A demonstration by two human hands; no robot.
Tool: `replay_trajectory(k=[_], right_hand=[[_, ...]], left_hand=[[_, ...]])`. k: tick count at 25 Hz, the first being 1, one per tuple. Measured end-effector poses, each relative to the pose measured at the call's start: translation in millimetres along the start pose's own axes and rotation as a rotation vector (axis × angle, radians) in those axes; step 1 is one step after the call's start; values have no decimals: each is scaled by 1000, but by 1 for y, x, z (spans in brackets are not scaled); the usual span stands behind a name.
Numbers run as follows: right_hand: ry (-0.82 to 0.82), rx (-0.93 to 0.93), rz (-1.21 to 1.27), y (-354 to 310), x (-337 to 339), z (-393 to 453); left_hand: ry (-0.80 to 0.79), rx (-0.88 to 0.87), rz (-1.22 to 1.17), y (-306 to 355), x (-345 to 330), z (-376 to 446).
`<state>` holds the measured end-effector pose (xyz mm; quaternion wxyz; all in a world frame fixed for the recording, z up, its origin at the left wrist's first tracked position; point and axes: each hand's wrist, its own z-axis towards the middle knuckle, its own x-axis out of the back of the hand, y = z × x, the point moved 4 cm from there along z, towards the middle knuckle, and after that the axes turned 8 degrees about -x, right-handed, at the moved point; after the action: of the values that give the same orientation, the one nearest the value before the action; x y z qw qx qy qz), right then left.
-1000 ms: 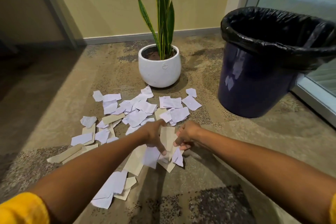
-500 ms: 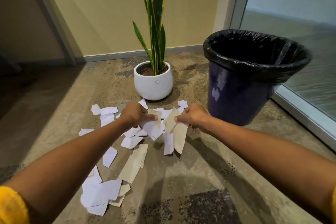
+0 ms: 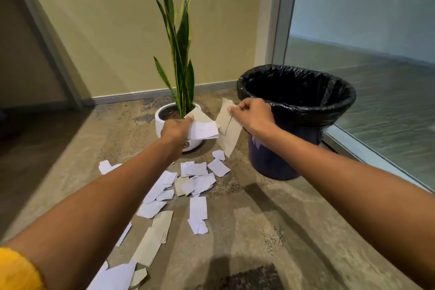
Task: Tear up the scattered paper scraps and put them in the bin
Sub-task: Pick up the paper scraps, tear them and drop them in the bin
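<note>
Step in hand: tear done, pieces apart, carry to bin [image 3: 306, 106] pending; left hand [image 3: 175, 128] grasps white and beige pieces [image 3: 203, 128] in front of plant pot [image 3: 164, 115]; right hand [image 3: 253, 116] pinches beige strip [image 3: 229, 139] just beside bin rim, not over opening; many scraps [image 3: 195, 181] on floor [image 3: 270, 231] between arms; next move likely: swing both hands over black liner, release, then reach down for more.

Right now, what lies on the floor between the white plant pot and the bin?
In the head view, bare floor between plant pot and bin, apart from a white scrap.
</note>
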<state>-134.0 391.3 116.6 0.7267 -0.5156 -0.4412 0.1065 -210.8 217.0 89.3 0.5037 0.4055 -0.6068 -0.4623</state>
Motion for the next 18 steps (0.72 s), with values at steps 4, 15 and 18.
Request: replay_trajectory(k=[4,15,18], right_hand=[[223,65,74,-18,57,21],[416,-181,388,30,115,54],[391,-191,381,31,113,56]], left_hand=[[7,64,-334,33,-28,-8],[-221,-57,-477,88,-113,-32],[-323,-102,-431,92,-126,-35]])
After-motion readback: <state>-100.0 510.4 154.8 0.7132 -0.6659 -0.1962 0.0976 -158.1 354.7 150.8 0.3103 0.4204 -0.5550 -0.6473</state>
